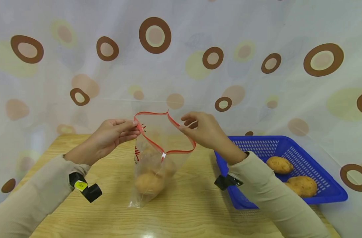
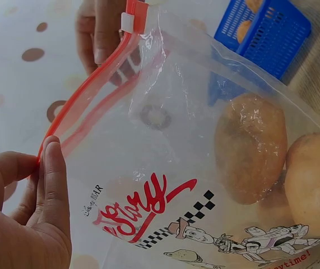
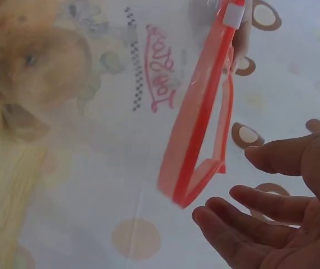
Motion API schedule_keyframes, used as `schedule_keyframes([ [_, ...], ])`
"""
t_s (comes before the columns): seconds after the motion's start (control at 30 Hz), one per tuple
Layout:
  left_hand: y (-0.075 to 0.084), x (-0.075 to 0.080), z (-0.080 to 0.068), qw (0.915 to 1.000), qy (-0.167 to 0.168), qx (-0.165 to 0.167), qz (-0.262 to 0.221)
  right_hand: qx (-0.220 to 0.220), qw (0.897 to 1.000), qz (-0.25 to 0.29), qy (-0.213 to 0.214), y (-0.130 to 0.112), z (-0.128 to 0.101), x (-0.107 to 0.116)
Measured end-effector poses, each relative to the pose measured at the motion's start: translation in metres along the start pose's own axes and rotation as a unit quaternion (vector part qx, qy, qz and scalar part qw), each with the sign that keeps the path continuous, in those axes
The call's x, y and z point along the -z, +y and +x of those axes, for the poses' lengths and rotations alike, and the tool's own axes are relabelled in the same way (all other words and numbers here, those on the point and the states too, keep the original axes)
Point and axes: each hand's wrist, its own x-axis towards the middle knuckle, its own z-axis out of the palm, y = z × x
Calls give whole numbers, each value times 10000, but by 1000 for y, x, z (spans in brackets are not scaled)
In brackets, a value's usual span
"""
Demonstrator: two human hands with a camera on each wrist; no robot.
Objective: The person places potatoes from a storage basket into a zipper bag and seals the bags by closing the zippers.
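A clear zip bag (image 1: 140, 153) with a red rim stands on the table, its mouth spread wide. Several potatoes (image 2: 250, 150) lie in its bottom. On the rim is a white slider (image 1: 163, 154). My left hand (image 1: 113, 135) pinches the left side of the rim between thumb and fingers. Beside the right part of the rim is my right hand (image 1: 205, 130), holding nothing; the right wrist view shows a gap between its spread fingers (image 3: 221, 232) and the red strip. Red lettering (image 2: 148, 204) and cartoon figures are printed on the bag.
To the right, a blue plastic basket (image 1: 333, 198) holds potatoes (image 1: 280, 165), partly hidden by my right forearm. The wooden table (image 1: 187, 211) backs onto a curtain (image 1: 181, 76) patterned with circles.
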Motion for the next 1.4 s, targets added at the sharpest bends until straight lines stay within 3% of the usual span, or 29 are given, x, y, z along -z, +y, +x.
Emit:
schedule_keyframes([
  [0.13, 0, -1, 1, 10000, 2, 5, 13, -383, 9986, 39, -368, 19, -2, 1],
  [0.33, 1, -2, 3, 10000, -6, 34, -5, -1089, 9845, 1034, -905, 38, -3, -5],
  [0.53, 1, -2, 2, 10000, -13, 45, -56, -1238, 9708, 1792, -1002, 46, -4, -8],
  [0.83, 3, 1, 0, 10000, 9, -10, -21, -1379, 9579, 2364, -866, 44, -3, -11],
  [1.13, 4, 2, -1, 10000, 40, 55, -66, -1155, 9657, 2145, -901, 70, -10, 11],
  [1.4, 5, 2, -1, 9999, 66, 73, -44, -1545, 9709, 1680, -732, 139, -26, 59],
])
